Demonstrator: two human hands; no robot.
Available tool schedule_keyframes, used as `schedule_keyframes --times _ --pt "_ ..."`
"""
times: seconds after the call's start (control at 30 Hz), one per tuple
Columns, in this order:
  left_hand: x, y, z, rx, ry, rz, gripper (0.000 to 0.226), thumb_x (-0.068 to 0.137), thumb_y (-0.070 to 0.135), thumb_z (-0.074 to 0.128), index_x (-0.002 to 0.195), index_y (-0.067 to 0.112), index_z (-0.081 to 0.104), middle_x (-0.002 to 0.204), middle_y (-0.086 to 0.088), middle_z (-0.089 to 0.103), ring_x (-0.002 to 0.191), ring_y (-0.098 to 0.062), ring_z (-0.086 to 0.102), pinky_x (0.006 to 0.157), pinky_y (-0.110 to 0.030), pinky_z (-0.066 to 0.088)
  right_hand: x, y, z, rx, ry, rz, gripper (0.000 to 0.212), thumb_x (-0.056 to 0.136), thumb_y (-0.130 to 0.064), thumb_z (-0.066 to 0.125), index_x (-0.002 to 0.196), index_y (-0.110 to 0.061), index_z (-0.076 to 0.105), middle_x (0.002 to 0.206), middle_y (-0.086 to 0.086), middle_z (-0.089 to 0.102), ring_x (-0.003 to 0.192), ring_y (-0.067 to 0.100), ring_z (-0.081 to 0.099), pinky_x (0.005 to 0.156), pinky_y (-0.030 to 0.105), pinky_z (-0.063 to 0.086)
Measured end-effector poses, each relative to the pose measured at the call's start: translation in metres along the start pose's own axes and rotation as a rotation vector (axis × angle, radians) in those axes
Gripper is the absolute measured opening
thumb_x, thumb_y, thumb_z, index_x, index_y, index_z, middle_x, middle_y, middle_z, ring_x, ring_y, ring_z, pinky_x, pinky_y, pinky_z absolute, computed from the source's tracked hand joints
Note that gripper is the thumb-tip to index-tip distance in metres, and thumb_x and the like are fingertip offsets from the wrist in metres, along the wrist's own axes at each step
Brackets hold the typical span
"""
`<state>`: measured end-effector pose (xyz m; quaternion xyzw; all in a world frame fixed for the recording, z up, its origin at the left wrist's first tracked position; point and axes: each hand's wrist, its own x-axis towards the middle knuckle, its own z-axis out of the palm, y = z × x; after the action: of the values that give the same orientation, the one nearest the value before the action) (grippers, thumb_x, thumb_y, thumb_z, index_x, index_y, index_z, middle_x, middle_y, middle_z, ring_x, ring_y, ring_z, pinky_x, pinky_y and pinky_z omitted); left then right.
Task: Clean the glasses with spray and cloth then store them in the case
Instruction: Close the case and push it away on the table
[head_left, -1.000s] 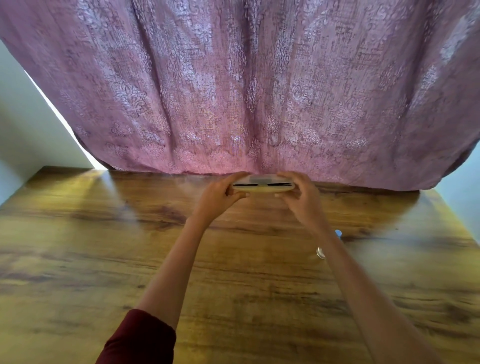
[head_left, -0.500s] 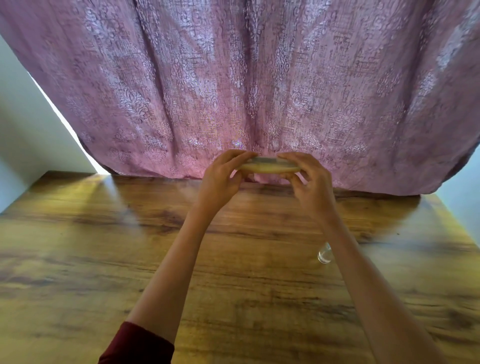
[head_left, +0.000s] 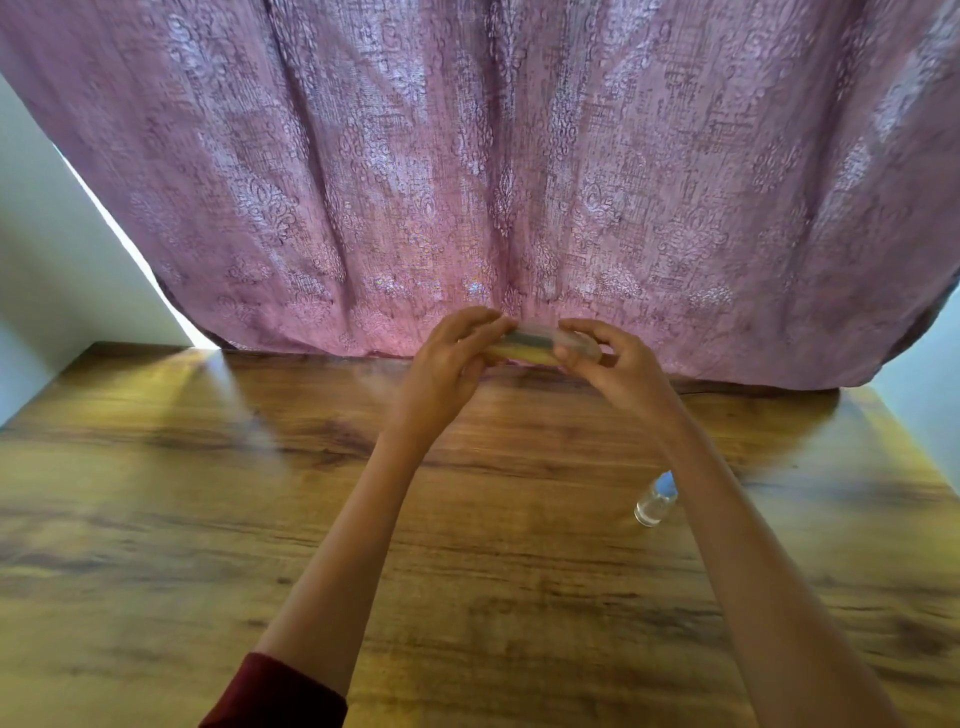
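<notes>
Fingers (head_left: 480, 323) of my left hand (head_left: 447, 364) curl over the left end of the glasses case (head_left: 524, 347), with the thumb tucked beneath it. My right hand (head_left: 621, 371) pinches the other end, its fingers bent round the top edge and the thumb underneath. Both hands have a firm grip on the case and nothing else is in them.

I hold the case lengthwise between the hands, clear of the bench (head_left: 208, 493), over its far edge and right in front of the curtain (head_left: 467, 182). Its lower shell looks yellowish, the upper part is pale and see-through, and a dark grey strip shows between the two. It is too blurred for me to tell whether the halves are fully together, or what the grey strip is.

A small clear spray bottle (head_left: 655, 500) with a pale blue top sits on the bench just beside my right forearm, which covers part of it. I cannot tell whether it stands upright or leans. It is well apart from the case.

My left arm has a dark red sleeve (head_left: 275, 696) pushed up near the elbow, and the right forearm is bare. The bench is brown wood grain. The curtain is mauve with a woven pattern and hangs down to the bench's back edge, with pale wall (head_left: 47, 270) showing at either side.
</notes>
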<state>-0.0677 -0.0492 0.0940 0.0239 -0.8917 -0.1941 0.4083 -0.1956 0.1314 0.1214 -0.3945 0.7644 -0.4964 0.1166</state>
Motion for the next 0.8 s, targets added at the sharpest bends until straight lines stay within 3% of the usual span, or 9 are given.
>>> schedule_keyframes --times 0.07,0.13,0.2,0.3,0.4,0.53,0.8 --pt "-0.006 -0.003 0.004 -0.035 -0.074 -0.083 0.054 0.078 0.001 0.069 0.129 0.013 0.055 0.134 -0.008 0.05 0.124 -0.018 0.045 0.105 -0.023 0.034 0.001 0.013 0.004 0.049 0.015 0.059 0.045 0.079 -0.036 0.073 0.121 -0.031 0.059 0.125 -0.006 0.057 0.104 0.01 0.06 0.092 0.03 0.052" --pt "-0.012 -0.008 0.006 -0.091 -0.15 -0.246 0.066 0.08 0.02 0.072 0.139 0.014 0.043 0.143 -0.008 0.043 0.131 -0.017 0.039 0.107 -0.024 0.032 -0.002 0.026 0.01 0.092 0.02 0.099 0.049 0.075 -0.035 0.075 0.121 -0.032 0.056 0.128 -0.005 0.054 0.112 0.015 0.058 0.099 0.04 0.049" --pt "-0.018 -0.014 0.009 -0.166 -0.242 -0.435 0.079 0.077 0.031 0.074 0.143 0.013 0.035 0.142 -0.011 0.044 0.13 -0.02 0.042 0.106 -0.031 0.036 -0.006 0.038 0.017 0.125 0.021 0.141 0.052 0.075 -0.033 0.075 0.123 -0.032 0.053 0.126 -0.005 0.054 0.112 0.015 0.057 0.099 0.04 0.049" --pt "-0.025 -0.021 0.013 -0.307 -0.367 -0.598 0.076 0.078 0.024 0.074 0.141 0.008 0.036 0.137 -0.009 0.05 0.123 -0.021 0.049 0.105 -0.036 0.041 -0.014 0.052 0.03 0.183 0.021 0.198 0.056 0.078 -0.025 0.075 0.128 -0.027 0.049 0.122 -0.004 0.056 0.11 0.015 0.058 0.094 0.034 0.051" --pt "-0.032 -0.024 0.018 -0.301 -0.422 -0.557 0.066 0.076 0.015 0.076 0.135 0.002 0.046 0.129 -0.007 0.054 0.116 -0.016 0.051 0.098 -0.024 0.042 -0.019 0.063 0.041 0.226 0.012 0.225 0.058 0.078 -0.019 0.075 0.128 -0.023 0.048 0.124 0.002 0.057 0.11 0.018 0.059 0.086 0.026 0.052" --pt "-0.048 -0.034 0.026 -0.234 -0.449 -0.533 0.064 0.07 0.016 0.081 0.127 0.003 0.055 0.123 -0.014 0.058 0.108 -0.022 0.058 0.096 -0.026 0.045 -0.025 0.072 0.049 0.105 -0.03 0.251 0.059 0.077 -0.016 0.076 0.129 -0.021 0.048 0.119 -0.003 0.057 0.099 0.012 0.06 0.072 0.014 0.048" --pt "-0.077 -0.043 0.047 -0.227 -0.486 -0.586 0.06 0.071 0.009 0.079 0.126 0.004 0.055 0.119 -0.012 0.054 0.107 -0.028 0.057 0.099 -0.043 0.046 -0.031 0.089 0.064 -0.281 -0.127 0.23 0.062 0.077 -0.021 0.076 0.132 -0.015 0.048 0.128 -0.001 0.052 0.116 0.016 0.05 0.091 0.025 0.042"
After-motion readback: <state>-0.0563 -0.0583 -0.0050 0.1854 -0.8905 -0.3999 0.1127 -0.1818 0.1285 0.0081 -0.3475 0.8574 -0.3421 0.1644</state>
